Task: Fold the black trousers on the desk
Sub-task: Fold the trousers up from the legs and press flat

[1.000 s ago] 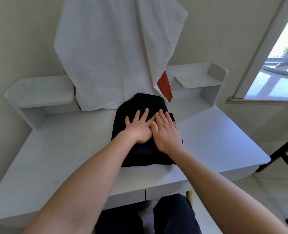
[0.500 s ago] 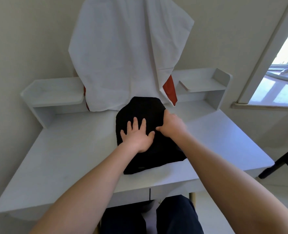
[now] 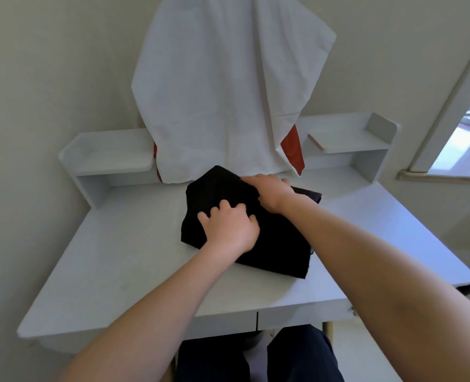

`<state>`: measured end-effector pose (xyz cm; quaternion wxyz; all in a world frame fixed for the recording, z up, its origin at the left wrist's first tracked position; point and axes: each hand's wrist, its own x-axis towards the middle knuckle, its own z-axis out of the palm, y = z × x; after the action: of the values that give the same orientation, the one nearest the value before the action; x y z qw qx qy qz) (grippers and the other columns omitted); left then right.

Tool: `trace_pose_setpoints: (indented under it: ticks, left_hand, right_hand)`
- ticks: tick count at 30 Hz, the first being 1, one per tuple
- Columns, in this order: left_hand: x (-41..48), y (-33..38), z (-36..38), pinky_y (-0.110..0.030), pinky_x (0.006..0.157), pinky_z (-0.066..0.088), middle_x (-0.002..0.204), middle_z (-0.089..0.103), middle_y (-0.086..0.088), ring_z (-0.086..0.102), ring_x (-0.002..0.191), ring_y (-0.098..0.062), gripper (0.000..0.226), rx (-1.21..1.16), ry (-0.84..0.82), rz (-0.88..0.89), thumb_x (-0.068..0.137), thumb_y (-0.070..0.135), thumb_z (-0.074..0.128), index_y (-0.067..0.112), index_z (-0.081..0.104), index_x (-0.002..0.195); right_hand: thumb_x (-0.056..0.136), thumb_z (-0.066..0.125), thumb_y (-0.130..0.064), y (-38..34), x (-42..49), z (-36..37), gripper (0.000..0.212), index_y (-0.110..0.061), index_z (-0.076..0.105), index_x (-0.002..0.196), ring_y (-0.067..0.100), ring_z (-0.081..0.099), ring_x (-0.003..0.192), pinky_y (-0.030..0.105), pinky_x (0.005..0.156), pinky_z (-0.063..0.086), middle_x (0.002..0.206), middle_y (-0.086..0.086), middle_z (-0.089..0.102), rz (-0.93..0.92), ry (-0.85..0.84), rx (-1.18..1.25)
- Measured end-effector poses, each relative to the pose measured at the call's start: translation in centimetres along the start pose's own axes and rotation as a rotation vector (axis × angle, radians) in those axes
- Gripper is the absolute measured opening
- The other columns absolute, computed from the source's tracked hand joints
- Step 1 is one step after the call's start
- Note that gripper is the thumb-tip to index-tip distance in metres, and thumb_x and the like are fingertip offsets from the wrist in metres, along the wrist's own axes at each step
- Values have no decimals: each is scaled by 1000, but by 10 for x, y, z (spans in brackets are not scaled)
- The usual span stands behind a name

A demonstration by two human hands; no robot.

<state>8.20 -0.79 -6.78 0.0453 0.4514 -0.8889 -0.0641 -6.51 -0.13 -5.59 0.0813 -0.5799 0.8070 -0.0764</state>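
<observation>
Toward the desk's (image 3: 123, 257) back edge lie the folded black trousers (image 3: 278, 244). Left hand (image 3: 229, 230) presses on them, fingers curled into fabric; right hand (image 3: 272, 193) grips their far fold.

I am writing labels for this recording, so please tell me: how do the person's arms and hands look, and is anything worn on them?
Both forearms are bare as far as the picture shows: no sleeves are visible. The left hand and the right hand wear no gloves, and no watch, bracelet or ring is visible. No markings show on the arms.
</observation>
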Motion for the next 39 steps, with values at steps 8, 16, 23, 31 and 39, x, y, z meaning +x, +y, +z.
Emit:
trace_pose_setpoints:
  ticks: [8, 16, 23, 31, 39]
  left_hand:
    - [33, -43, -11, -51, 107, 23, 140, 35, -16, 33, 129, -36, 47, -92, 267, -170, 91, 27, 52, 15, 41, 135]
    - [79, -75, -28, -36, 71, 45, 110, 62, -13, 59, 97, -32, 56, -439, 79, -362, 90, 53, 51, 2, 52, 113]
    - [103, -81, -23, -31, 67, 40, 88, 57, -4, 57, 86, -28, 38, -619, 56, -388, 92, 45, 54, 7, 54, 92]
    - [95, -88, 16, -31, 57, 33, 74, 48, 1, 46, 66, -16, 32, -649, 302, -337, 99, 39, 44, 9, 51, 92]
    - [73, -80, -3, -47, 99, 38, 129, 52, -16, 51, 116, -35, 36, -239, 531, -24, 100, 31, 40, 15, 52, 131]
  right_hand:
    - [88, 47, 2, -22, -3, 13, 70, -33, 34, 148, 23, 27, 143, 58, 117, 8, 151, 1, 38, -114, 115, 13]
    - [89, 61, -45, 19, -20, 3, 47, -12, 50, 121, 35, 48, 113, 47, 91, 43, 124, 14, 48, 575, 472, 87]
    - [96, 49, -46, 36, -16, 12, 32, -15, 48, 103, 14, 50, 64, 30, 52, 37, 80, 0, 55, 607, 405, 352]
    - [97, 50, -41, 51, -13, 32, 24, -18, 58, 103, 19, 58, 83, 31, 68, 42, 89, -2, 61, 426, 486, 570]
    - [101, 35, -39, 12, -33, 14, 44, -21, 45, 139, 35, 26, 141, 51, 112, 26, 152, 12, 33, 330, 637, -6]
